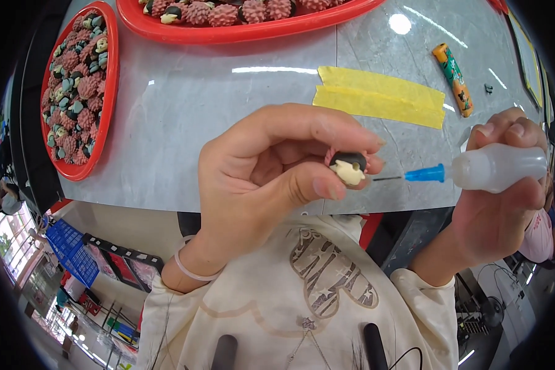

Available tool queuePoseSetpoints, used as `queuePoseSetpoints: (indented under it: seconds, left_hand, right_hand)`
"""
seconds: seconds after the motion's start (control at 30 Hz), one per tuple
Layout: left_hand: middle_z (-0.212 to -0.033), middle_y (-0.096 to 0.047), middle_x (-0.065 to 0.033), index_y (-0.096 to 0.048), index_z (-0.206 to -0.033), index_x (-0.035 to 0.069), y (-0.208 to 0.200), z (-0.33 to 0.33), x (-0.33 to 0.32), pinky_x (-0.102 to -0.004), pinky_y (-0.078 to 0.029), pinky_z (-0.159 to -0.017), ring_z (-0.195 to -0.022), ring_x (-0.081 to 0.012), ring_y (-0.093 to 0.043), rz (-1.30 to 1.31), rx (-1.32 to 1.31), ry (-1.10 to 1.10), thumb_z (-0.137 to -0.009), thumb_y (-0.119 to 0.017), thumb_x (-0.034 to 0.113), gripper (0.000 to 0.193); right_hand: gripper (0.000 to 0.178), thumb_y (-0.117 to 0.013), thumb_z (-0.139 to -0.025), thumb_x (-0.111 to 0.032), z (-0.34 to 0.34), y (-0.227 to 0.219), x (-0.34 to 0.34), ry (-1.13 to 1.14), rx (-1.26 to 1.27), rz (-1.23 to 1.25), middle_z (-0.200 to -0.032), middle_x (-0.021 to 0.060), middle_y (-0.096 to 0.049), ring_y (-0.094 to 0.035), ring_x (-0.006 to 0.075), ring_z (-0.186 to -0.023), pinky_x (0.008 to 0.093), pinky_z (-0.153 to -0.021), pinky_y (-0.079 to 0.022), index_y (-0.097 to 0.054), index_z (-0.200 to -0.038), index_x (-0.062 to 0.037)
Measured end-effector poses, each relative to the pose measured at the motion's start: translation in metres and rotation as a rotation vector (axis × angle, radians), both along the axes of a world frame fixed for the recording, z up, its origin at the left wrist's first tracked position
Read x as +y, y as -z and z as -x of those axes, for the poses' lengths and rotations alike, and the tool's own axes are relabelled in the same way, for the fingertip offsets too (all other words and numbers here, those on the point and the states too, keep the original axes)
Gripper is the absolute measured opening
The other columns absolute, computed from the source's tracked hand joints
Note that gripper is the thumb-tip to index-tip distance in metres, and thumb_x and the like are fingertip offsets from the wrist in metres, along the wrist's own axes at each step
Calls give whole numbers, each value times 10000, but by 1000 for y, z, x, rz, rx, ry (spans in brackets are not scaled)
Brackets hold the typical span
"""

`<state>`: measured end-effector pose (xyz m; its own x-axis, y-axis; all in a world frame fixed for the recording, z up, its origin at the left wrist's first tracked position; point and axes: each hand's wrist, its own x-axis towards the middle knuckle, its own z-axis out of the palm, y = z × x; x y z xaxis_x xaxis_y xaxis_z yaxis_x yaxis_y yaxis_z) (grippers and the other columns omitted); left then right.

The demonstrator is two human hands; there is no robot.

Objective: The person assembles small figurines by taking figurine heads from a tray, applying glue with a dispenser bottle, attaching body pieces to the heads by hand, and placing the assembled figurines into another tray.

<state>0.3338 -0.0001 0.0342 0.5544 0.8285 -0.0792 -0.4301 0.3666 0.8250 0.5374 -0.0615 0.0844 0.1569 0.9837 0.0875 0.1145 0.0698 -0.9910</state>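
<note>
Between the thumb and fingers of my left hand (246,161) is a small figurine (349,169), with a cream front, a black cap-like part and some pink at its edge. My right hand (490,219) grips a translucent white squeeze bottle (505,165) lying sideways. Its blue needle tip (427,173) points left, and the thin metal needle ends just short of the figurine's right side. Both hands are above the near edge of the grey table (166,154).
A red tray (112,92) at the left holds many pink, black and grey-blue pieces. Another red tray (228,39) with similar figurines stands at the far side. Yellow tape (379,97) is stuck to the table. An orange-and-green cylinder (453,80) lies at the right near a tiny dark piece (488,89).
</note>
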Motion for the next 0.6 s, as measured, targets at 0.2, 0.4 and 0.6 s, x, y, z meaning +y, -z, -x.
queuePoseSetpoints:
  seconds: [0.2, 0.4, 0.6]
  left_hand:
    - [-863, -530, -178, -462, -903, 3, -1, -1, 0, -275, -485, -601, -727, -219, -564, -3, 42, -19, -703, -639, 219, 344]
    - [-865, -529, -180, -464, -896, -3, 1, -1, -1, -319, -479, -660, -725, -222, -564, -72, 42, -4, -715, -626, 194, 312]
    - [-866, -526, -180, -462, -895, -3, 2, -1, -1, -318, -480, -652, -719, -220, -564, -101, 49, -6, -728, -612, 190, 296]
  right_hand:
    - [500, -499, -765, -397, 6, -5, -4, 74, -373, 20, -893, 142, -427, -435, 189, -868, 257, -709, -382, -432, -994, 43]
    - [453, -505, -767, -325, -1, -9, -18, 104, -174, -5, -923, 157, -418, -420, 208, -906, 293, -757, -371, -432, -1007, 52]
    - [411, -510, -769, -253, -12, -10, -30, 134, 26, -41, -954, 172, -410, -405, 227, -944, 330, -805, -360, -432, -1020, 62]
